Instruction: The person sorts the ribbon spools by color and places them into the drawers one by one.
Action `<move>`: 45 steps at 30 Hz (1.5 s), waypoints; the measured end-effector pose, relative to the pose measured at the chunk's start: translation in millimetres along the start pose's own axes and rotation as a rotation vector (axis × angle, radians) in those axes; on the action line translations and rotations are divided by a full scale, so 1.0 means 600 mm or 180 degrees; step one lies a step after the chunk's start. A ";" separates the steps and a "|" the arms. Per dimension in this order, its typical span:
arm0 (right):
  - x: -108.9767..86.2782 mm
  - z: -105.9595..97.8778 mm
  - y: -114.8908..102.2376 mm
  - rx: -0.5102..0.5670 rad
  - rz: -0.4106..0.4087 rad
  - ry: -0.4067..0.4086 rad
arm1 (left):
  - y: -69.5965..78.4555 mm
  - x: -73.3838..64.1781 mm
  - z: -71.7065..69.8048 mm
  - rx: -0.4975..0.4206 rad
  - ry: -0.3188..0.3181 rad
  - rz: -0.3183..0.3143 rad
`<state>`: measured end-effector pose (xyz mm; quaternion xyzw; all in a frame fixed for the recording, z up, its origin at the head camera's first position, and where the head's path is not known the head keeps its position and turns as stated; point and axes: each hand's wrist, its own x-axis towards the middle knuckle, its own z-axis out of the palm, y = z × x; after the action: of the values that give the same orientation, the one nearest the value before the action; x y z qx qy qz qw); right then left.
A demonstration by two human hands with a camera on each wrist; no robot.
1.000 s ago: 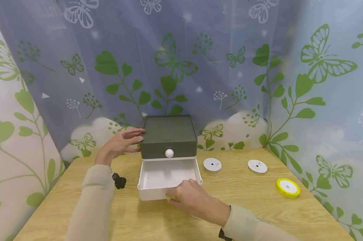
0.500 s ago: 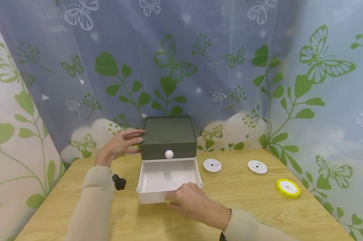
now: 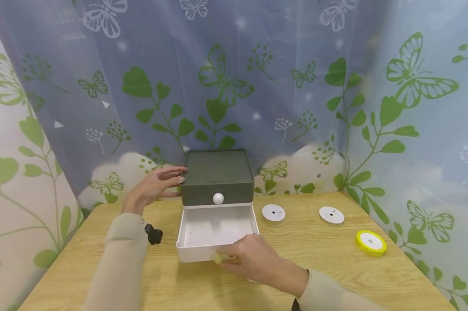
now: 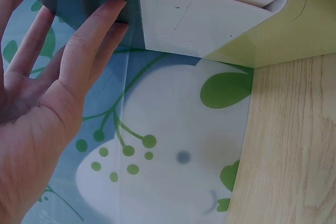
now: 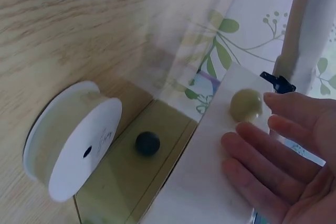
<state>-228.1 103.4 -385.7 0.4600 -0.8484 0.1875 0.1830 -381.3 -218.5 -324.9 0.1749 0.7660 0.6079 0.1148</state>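
A small drawer unit has a dark green top drawer with a white knob. Beneath it, a white drawer is pulled out, and a yellow knob sits on its front. My left hand rests its fingertips on the green casing's left side; in the left wrist view its fingers are spread. My right hand is at the yellow knob. The right wrist view shows its fingers loosely extended beside the knob, not wrapped round it. Whether a fingertip touches the drawer front is unclear.
White ribbon spools and a yellow ribbon roll lie to the right. A small black object lies left of the unit. Below the white drawer is a yellowish drawer with a dark knob. A patterned curtain hangs behind.
The white drawer has come slightly farther out towards me. My right hand has since loosened from the yellow knob and shifted a little right. My left hand stays in place.
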 end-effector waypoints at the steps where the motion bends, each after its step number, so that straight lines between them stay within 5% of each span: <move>1: -0.005 -0.005 0.003 0.0011 -0.0030 0.0086 | 0.000 0.000 0.000 0.0001 0.0003 -0.0001; 7: -0.041 -0.039 0.036 0.0029 -0.0102 0.0750 | 0.003 0.002 0.001 -0.0002 -0.0002 -0.0012; 11: -0.074 -0.061 0.066 0.0261 0.0305 0.0892 | 0.005 0.003 0.001 -0.0008 0.0000 -0.0019; 16: -0.116 -0.071 0.109 0.0491 0.1072 0.0483 | 0.006 0.003 0.000 -0.0003 0.0010 -0.0027; 20: -0.137 -0.056 0.138 0.0575 0.1355 -0.0049 | 0.006 0.003 -0.001 0.0003 0.0021 -0.0039; 28: -0.140 -0.012 0.168 0.0801 0.1304 -0.0716 | 0.004 0.004 0.000 -0.0008 0.0016 -0.0056; 34: -0.131 0.012 0.170 0.0659 0.1026 -0.0892 | 0.002 0.003 0.002 -0.0009 0.0023 -0.0049; 45: -0.131 0.002 0.173 0.0676 0.1136 -0.1064 | -0.002 0.002 0.001 -0.0033 0.0035 -0.0036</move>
<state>-276.3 211.7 -440.3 0.3442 -0.9101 0.2263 -0.0449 -382.4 -217.7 -326.0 0.1667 0.7644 0.6121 0.1148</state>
